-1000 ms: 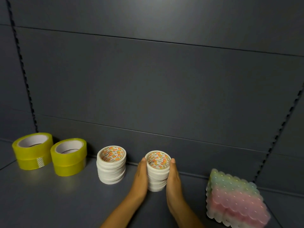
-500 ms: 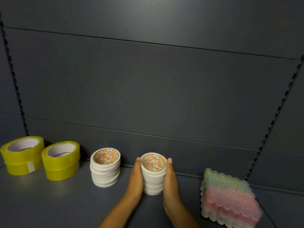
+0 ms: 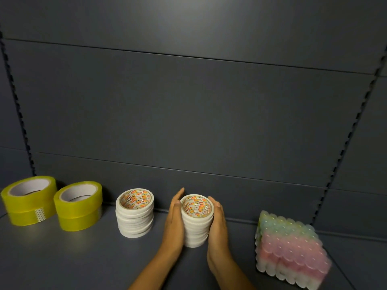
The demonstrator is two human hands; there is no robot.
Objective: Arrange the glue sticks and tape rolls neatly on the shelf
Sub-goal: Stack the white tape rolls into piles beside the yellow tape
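Note:
A stack of thin white tape rolls (image 3: pixel 196 225) stands on the dark grey shelf (image 3: pixel 62 258), near the back wall. My left hand (image 3: pixel 174 222) presses flat against its left side and my right hand (image 3: pixel 217 225) cups its right side. A second white stack (image 3: pixel 135 214) stands a little to the left, untouched. Further left are two stacks of wide yellow tape, one (image 3: pixel 78 208) beside the other (image 3: pixel 29 203). A pastel block of glue sticks (image 3: pixel 290 248), wrapped together, sits at the right.
The shelf's dark back panel (image 3: pixel 188 122) rises right behind the rolls. Slotted uprights run up at the left (image 3: pixel 18 114) and right (image 3: pixel 351 130).
Both hands stay around the white stack, which has kept its distance from the neighbouring stack. The fingers now reach higher around the stack's top. The camera has shifted a little.

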